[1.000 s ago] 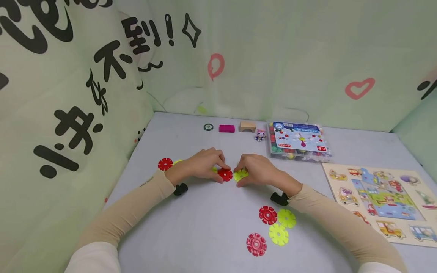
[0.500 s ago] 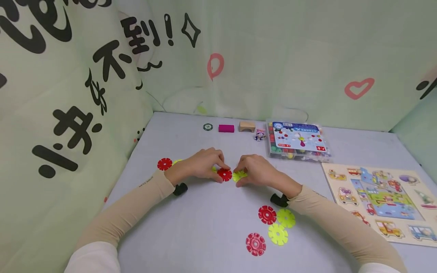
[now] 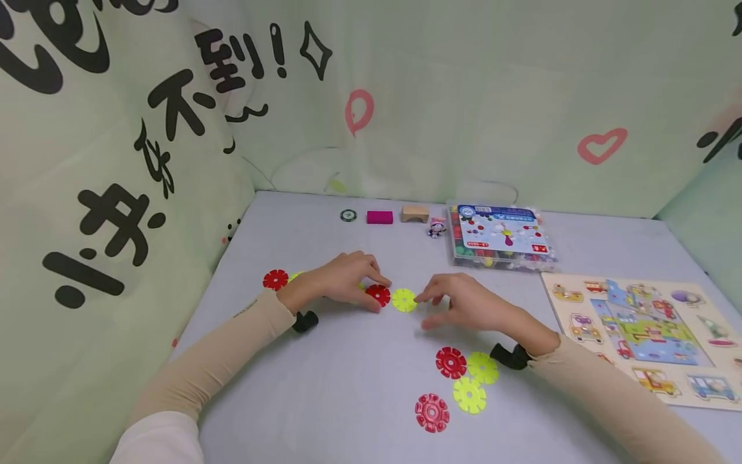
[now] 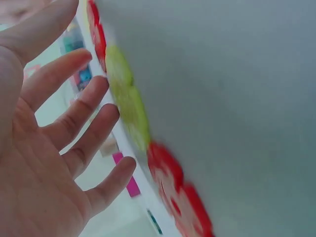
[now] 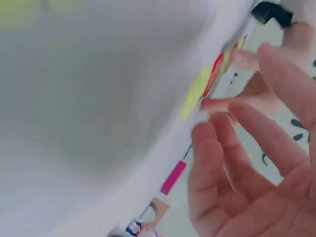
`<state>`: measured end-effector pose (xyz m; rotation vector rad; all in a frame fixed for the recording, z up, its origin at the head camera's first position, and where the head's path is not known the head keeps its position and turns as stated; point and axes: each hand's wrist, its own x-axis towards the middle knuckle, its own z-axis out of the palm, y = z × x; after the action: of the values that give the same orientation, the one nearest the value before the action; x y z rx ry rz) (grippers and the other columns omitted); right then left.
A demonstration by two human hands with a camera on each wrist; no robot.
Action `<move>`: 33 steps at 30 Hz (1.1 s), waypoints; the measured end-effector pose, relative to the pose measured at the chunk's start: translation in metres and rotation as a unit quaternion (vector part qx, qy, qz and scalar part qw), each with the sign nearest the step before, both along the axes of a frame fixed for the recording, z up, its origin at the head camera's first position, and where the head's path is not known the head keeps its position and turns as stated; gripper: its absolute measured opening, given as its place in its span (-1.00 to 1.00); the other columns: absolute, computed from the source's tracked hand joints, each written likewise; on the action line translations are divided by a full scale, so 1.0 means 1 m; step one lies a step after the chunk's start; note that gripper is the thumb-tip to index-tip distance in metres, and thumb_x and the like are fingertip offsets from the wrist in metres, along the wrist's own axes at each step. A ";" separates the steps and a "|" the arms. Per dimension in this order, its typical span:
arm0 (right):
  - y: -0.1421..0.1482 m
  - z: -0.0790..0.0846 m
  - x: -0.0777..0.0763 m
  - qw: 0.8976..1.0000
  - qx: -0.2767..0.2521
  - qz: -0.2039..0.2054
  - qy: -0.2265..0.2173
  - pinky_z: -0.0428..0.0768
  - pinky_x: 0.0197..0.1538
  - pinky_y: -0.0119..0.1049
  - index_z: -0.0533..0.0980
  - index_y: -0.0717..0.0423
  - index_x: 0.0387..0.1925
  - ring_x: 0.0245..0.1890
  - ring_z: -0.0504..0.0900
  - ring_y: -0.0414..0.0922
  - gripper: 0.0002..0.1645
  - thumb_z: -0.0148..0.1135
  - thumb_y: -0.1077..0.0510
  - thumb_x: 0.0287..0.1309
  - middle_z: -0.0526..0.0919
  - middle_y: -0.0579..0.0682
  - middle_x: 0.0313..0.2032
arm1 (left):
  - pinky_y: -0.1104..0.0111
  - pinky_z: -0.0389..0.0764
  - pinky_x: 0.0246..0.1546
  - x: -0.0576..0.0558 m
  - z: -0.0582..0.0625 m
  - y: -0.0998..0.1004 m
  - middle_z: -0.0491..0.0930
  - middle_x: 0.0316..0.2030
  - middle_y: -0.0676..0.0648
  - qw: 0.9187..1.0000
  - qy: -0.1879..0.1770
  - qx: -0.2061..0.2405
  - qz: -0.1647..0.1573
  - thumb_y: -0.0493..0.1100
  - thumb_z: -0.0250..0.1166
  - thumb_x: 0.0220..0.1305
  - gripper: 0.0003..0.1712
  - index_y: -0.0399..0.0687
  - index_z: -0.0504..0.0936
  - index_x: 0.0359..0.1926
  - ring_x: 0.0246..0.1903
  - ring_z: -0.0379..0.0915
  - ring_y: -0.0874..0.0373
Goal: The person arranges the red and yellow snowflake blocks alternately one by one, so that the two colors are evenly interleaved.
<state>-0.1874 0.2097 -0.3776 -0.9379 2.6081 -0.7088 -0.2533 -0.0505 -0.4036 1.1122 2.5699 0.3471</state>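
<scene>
Currently | left grip [image 3: 348, 278] pinches red disc [image 3: 379, 296] at its edges | right grip [image 3: 465, 303] parted, just beside yellow disc [image 3: 404, 300]

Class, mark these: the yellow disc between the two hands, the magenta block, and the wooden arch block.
Yellow disc [image 3: 404, 300]: head view, centre of its face.
Magenta block [image 3: 379, 217]: head view, middle of its body.
Wooden arch block [image 3: 415, 211]: head view, above its opening.

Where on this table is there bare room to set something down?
Most room: the front, between the left sleeve and nearest red disc. A smaller strip lies between left hand and pink block. Crowded: the right, with the puzzle and box.
</scene>
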 end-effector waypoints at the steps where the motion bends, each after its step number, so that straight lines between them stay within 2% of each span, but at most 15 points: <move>1: 0.003 0.001 0.008 1.000 0.009 0.002 -0.010 0.55 -0.30 -0.45 0.63 -0.04 -0.01 -0.20 0.58 -0.12 -0.45 0.43 -0.14 -0.07 0.66 -0.09 -0.15 | 0.27 0.37 -0.05 0.000 -0.001 0.002 0.48 -0.03 0.12 1.000 0.003 0.001 -0.004 0.29 0.37 0.00 -0.34 0.38 0.51 0.18 -0.02 0.30 0.25; 4: 0.013 0.001 0.032 0.999 0.049 0.004 -0.022 0.52 -0.28 -0.44 0.61 -0.10 0.01 -0.21 0.53 -0.19 -0.41 0.43 -0.20 -0.10 0.62 -0.17 -0.17 | 0.29 0.36 -0.08 0.003 -0.002 0.012 0.48 -0.03 0.13 1.000 0.016 -0.003 -0.015 0.31 0.35 0.01 -0.34 0.40 0.50 0.19 -0.03 0.30 0.26; 7: 0.019 -0.002 0.054 0.995 0.096 -0.001 -0.002 0.51 -0.23 -0.44 0.61 -0.14 0.01 -0.23 0.48 -0.27 -0.38 0.44 -0.23 -0.15 0.56 -0.23 -0.18 | 0.33 0.35 -0.14 0.005 -0.003 0.023 0.48 -0.04 0.14 0.999 0.041 -0.012 -0.032 0.34 0.32 0.01 -0.32 0.42 0.48 0.20 -0.05 0.30 0.27; 12: 0.021 -0.007 0.074 0.993 0.116 -0.014 0.034 0.54 -0.20 -0.43 0.64 -0.15 -0.07 -0.22 0.46 -0.31 -0.44 0.48 -0.20 -0.19 0.50 -0.25 -0.19 | 0.34 0.35 -0.18 0.010 0.000 0.038 0.49 -0.05 0.13 0.997 0.056 -0.016 -0.047 0.34 0.31 0.03 -0.34 0.40 0.49 0.20 -0.08 0.31 0.25; 18: 0.019 -0.011 0.075 0.993 0.111 -0.024 0.039 0.54 -0.20 -0.44 0.61 -0.19 -0.16 -0.24 0.44 -0.33 -0.51 0.47 -0.20 -0.19 0.48 -0.29 -0.22 | 0.33 0.36 -0.16 0.014 0.003 0.041 0.49 -0.05 0.14 0.997 0.057 -0.030 -0.033 0.29 0.32 0.06 -0.39 0.42 0.50 0.18 -0.07 0.31 0.25; 24: 0.015 -0.010 0.070 0.993 0.108 -0.030 0.030 0.48 -0.30 -0.46 0.58 -0.14 -0.19 -0.32 0.42 -0.30 -0.56 0.48 -0.13 -0.16 0.46 -0.24 -0.29 | 0.32 0.36 -0.14 0.015 0.004 0.041 0.48 -0.04 0.12 0.998 0.048 -0.032 -0.028 0.28 0.32 0.07 -0.39 0.43 0.49 0.19 -0.05 0.30 0.23; 33: 0.007 -0.008 0.074 0.981 0.159 -0.066 0.089 0.43 -0.38 -0.48 0.58 -0.14 -0.22 -0.40 0.41 -0.35 -0.52 0.51 -0.17 -0.23 0.49 -0.26 -0.34 | 0.33 0.36 -0.17 0.014 0.003 0.039 0.48 -0.04 0.12 0.998 0.052 -0.027 -0.027 0.28 0.32 0.06 -0.39 0.43 0.49 0.18 -0.08 0.29 0.24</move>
<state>-0.1138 0.2171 -0.3860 -0.7686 2.8456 -0.2296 -0.2388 -0.0115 -0.4001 1.2058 2.6158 0.2107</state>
